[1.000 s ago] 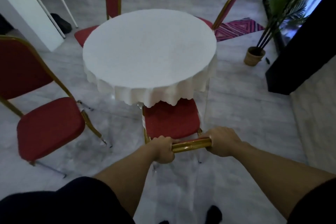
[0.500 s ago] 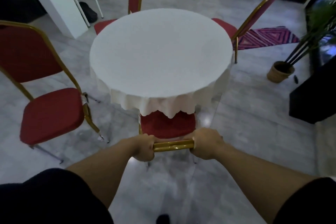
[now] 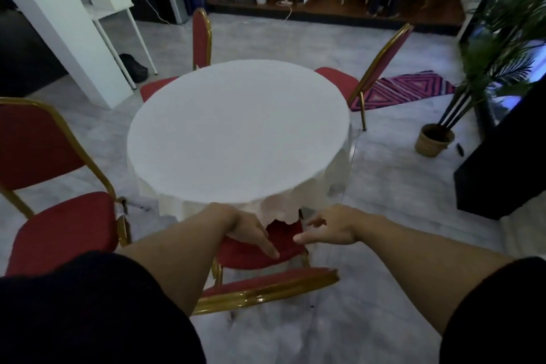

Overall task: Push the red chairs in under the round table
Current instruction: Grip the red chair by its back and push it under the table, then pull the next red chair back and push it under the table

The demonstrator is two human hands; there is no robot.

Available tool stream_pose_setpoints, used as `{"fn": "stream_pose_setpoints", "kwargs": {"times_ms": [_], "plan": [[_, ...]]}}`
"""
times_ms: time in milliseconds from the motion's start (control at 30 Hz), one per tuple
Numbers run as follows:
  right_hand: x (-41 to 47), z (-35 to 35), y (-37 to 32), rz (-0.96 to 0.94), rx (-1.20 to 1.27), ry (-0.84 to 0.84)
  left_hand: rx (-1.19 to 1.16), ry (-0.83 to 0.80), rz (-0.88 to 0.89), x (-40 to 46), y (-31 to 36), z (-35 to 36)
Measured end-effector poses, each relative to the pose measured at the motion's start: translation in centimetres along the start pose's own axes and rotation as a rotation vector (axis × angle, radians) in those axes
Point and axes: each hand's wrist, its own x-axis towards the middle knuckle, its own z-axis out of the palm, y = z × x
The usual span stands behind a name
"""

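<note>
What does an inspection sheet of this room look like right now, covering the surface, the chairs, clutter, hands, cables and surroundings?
Surface: round table under a white cloth, top bare.
Job's things: near chair seat partly under the cloth; left chair pulled out; two far chairs close in.
Clutter: nothing seen on the table.
Grippers: left hand and right hand open above the near seat, holding nothing.
Cables: white cord on the floor by the step.
Surroundings: potted plant, patterned rug, white desk.
</note>
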Motion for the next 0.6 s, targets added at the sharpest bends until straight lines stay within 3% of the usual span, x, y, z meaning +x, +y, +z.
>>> {"fn": "stream_pose_setpoints", "kwargs": {"times_ms": [167, 333, 467, 600], "plan": [[-1.3, -7.3, 4.9, 0.08, 0.05, 0.189, -0.056, 0.421, 0.095, 1.4, 4.9, -7.5], [-3.2, -14.6, 11.6, 0.161, 0.049, 0.344, -0.065, 0.629, 0.133, 3.6, 12.3, -14.4], [-4.6, -19.1, 18.3, 0.184, -0.001, 0.399, -0.031, 0.695, 0.175, 5.2, 19.9, -18.8], [-6.2, -23.8, 25.6, 0.249, 0.002, 0.404, -0.014, 0.64, 0.208, 5.9, 28.7, -23.0]]}}
